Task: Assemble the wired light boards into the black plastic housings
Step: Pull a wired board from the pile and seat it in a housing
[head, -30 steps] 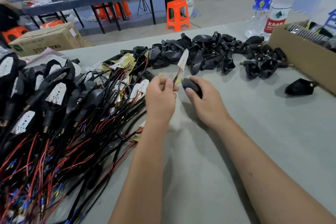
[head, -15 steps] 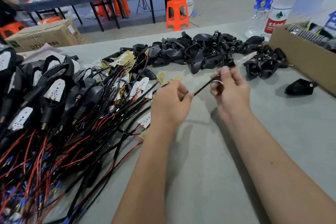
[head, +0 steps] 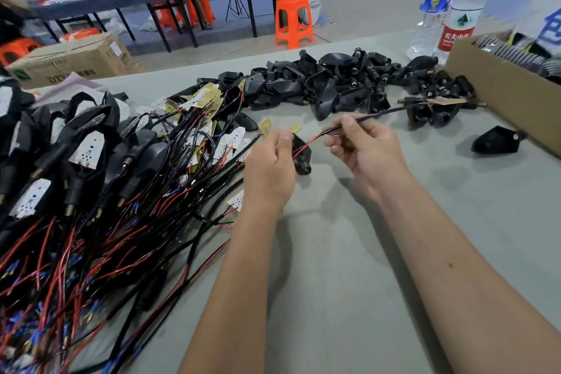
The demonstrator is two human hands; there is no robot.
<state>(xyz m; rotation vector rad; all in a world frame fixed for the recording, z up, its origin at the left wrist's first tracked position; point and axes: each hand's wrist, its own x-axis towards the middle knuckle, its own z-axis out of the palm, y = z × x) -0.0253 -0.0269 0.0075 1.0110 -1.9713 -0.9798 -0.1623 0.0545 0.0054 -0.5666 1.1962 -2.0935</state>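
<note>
Presently, left of the housing [head: 302, 155], loose wires [head: 127, 222] are lying tangled and could be snagged. That housing is being gripped by the left hand [head: 268, 170]; right of it, the cable [head: 364, 118] is being pinched by the right hand [head: 364, 152], so overpulling may be straining the solder.

Two clear plastic water bottles [head: 449, 6] (one red-labelled) stand at the grey desk's [head: 349, 252] far right corner beside an open brown cardboard box [head: 498, 88].

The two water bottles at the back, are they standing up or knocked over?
Standing up. Both water bottles stand upright on the table by the cardboard box, caps pointing up.
</note>
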